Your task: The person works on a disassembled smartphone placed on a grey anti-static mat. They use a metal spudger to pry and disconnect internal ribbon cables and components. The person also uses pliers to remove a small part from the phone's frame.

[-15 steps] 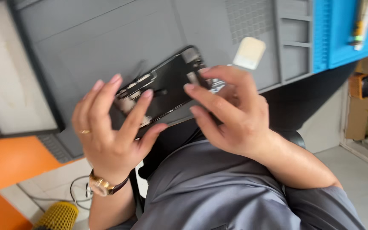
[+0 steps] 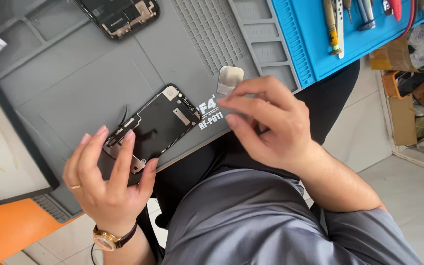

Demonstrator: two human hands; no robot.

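Grey silicone covers most of the tabletop: a repair mat [image 2: 74, 83] with moulded compartments along its top and right edges, and those I can see into look bare. Just beyond its right edge lies a blue tray mat [image 2: 315, 54] that holds a row of hand tools [image 2: 337, 24], among them slim drivers and tweezers. On the grey mat lies a detached phone screen assembly [image 2: 155, 122], back side up, black with small metal plates and a loose flex cable at its left. My left hand [image 2: 109, 181] rests on its lower end, fingers spread, the fingertips pressing on the bracket there; the hand wears a ring and a gold wristwatch with a dark strap. My right hand [image 2: 271, 125] hovers over the mat's front edge with its fingers drawn close together, the fingertips holding a small pale rounded card-like piece [image 2: 230, 78]. At the top of the mat sits an opened phone body [image 2: 119, 14] with its inner parts showing. To the left stands a dark-framed panel [image 2: 6, 147] with a white face, on an orange surface [image 2: 11, 230]. Below me are my grey trousers and a pale tiled floor [image 2: 408, 196], with cardboard and clutter at the far right.
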